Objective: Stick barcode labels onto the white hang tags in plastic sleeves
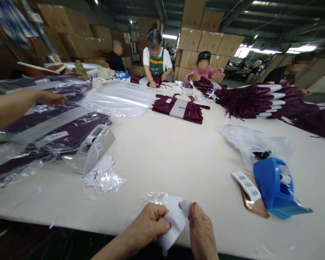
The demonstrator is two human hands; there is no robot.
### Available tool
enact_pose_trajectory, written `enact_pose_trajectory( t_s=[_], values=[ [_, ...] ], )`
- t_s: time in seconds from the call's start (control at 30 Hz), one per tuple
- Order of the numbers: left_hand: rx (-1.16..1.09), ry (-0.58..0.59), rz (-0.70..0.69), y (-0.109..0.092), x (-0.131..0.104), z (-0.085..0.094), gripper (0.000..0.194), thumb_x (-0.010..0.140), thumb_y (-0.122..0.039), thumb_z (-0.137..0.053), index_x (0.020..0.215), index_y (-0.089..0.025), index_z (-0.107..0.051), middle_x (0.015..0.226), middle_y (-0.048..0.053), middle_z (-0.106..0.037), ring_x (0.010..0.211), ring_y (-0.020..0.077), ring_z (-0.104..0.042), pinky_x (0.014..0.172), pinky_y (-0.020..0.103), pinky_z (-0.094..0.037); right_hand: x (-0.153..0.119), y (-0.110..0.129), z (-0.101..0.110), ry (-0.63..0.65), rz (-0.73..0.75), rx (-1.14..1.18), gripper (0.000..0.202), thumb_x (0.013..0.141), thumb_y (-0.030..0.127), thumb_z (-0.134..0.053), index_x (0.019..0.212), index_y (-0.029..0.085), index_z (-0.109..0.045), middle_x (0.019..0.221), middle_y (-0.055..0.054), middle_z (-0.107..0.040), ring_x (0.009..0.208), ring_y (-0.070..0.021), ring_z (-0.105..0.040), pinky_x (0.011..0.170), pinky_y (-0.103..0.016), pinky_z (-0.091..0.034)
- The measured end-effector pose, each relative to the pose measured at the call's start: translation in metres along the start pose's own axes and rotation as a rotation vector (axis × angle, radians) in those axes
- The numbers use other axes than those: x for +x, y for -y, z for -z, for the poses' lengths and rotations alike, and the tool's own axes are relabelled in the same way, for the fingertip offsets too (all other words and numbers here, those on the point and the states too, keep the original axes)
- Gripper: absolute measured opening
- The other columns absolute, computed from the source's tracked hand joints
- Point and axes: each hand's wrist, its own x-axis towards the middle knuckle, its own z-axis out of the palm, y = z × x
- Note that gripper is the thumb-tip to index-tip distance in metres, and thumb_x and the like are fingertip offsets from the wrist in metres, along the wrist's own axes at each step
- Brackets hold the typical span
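White paper label sheet [173, 222] is held at the near edge of the table [178, 151], pinched between both hands. Left hand [148, 225] grips its left side with thumb and curled fingers; right hand [202, 233] pinches its top corner. Just beyond lies a scrap of clear film [154, 197]. Loose tags [103, 177] sit by a grey tape dispenser [93, 148] on the left; a blue tape dispenser [276, 187] and barcode strip [246, 185] on the right. Folded maroon garments [178, 108] lie mid-table. Co-workers stand at the far side.
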Motion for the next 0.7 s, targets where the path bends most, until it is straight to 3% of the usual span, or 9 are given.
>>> enact_pose_trajectory(
  t_s=[0.13, 0.23, 0.3, 0.37, 0.47, 0.63, 0.7],
  values=[
    [0.195, -0.062, -0.031, -0.011, -0.013, 0.051, 0.023, 0.061, -0.030, -0.051, 0.073, -0.013, -0.059, 0.068, 0.000, -0.058, 0.062, 0.0129, -0.047, 0.059, 0.022, -0.032, 0.007, 0.010, 0.003, 0.163, 0.175, 0.167, 0.066, 0.053, 0.078, -0.058, 0.089, 0.024, -0.066, 0.079, -0.004, -0.063, 0.079, -0.0220, -0.055, 0.075, -0.034, -0.044],
    [0.603, -0.258, -0.025, -0.012, -0.016, 0.090, 0.016, 0.064, -0.026, -0.042, 0.067, -0.016, -0.053, 0.065, 0.000, -0.055, 0.065, 0.0162, -0.051, 0.060, 0.024, -0.034, 0.012, 0.012, 0.004, 0.331, 0.233, 0.197, 0.077, 0.043, 0.083, -0.056, 0.093, 0.025, -0.065, 0.076, -0.003, -0.063, 0.075, -0.0224, -0.055, 0.072, -0.034, -0.043],
    [0.918, -0.338, 0.011, -0.008, -0.016, 0.106, 0.009, 0.062, -0.021, -0.037, 0.061, -0.018, -0.046, 0.061, 0.000, -0.051, 0.064, 0.0174, -0.051, 0.058, 0.025, -0.033, 0.016, 0.010, 0.004, 0.423, 0.277, 0.233, 0.080, 0.042, 0.083, -0.058, 0.097, 0.025, -0.064, 0.075, -0.003, -0.062, 0.073, -0.0222, -0.055, 0.070, -0.033, -0.042],
    [1.146, -0.319, 0.045, -0.004, -0.016, 0.112, 0.006, 0.059, -0.016, -0.036, 0.058, -0.019, -0.040, 0.061, 0.000, -0.051, 0.064, 0.0181, -0.052, 0.058, 0.025, -0.032, 0.019, 0.008, 0.003, 0.497, 0.309, 0.258, 0.081, 0.041, 0.082, -0.059, 0.099, 0.025, -0.063, 0.074, -0.003, -0.063, 0.072, -0.0220, -0.054, 0.069, -0.033, -0.042],
    [1.286, -0.197, 0.085, -0.002, -0.018, 0.110, 0.008, 0.058, -0.014, -0.035, 0.057, -0.020, -0.040, 0.063, 0.002, -0.055, 0.066, 0.0199, -0.055, 0.058, 0.026, -0.032, 0.022, 0.008, 0.001, 0.538, 0.307, 0.263, 0.085, 0.041, 0.083, -0.058, 0.102, 0.025, -0.062, 0.077, -0.004, -0.063, 0.073, -0.0222, -0.054, 0.070, -0.034, -0.041],
    [1.238, -0.112, 0.178, 0.007, -0.048, 0.113, 0.018, 0.057, -0.015, -0.036, 0.061, -0.018, -0.053, 0.071, 0.006, -0.062, 0.073, 0.0229, -0.058, 0.064, 0.028, -0.038, 0.020, 0.013, 0.005, 0.527, 0.309, 0.221, 0.084, 0.044, 0.084, -0.056, 0.102, 0.024, -0.063, 0.076, -0.004, -0.062, 0.071, -0.0222, -0.055, 0.070, -0.034, -0.042],
    [1.156, -0.188, 0.161, 0.027, -0.071, 0.122, 0.020, 0.055, -0.017, -0.038, 0.059, -0.018, -0.058, 0.069, 0.004, -0.064, 0.072, 0.0226, -0.059, 0.066, 0.028, -0.040, 0.019, 0.014, 0.006, 0.523, 0.317, 0.204, 0.084, 0.042, 0.084, -0.056, 0.102, 0.024, -0.063, 0.074, -0.004, -0.062, 0.070, -0.0220, -0.055, 0.069, -0.034, -0.042]
  ],
)
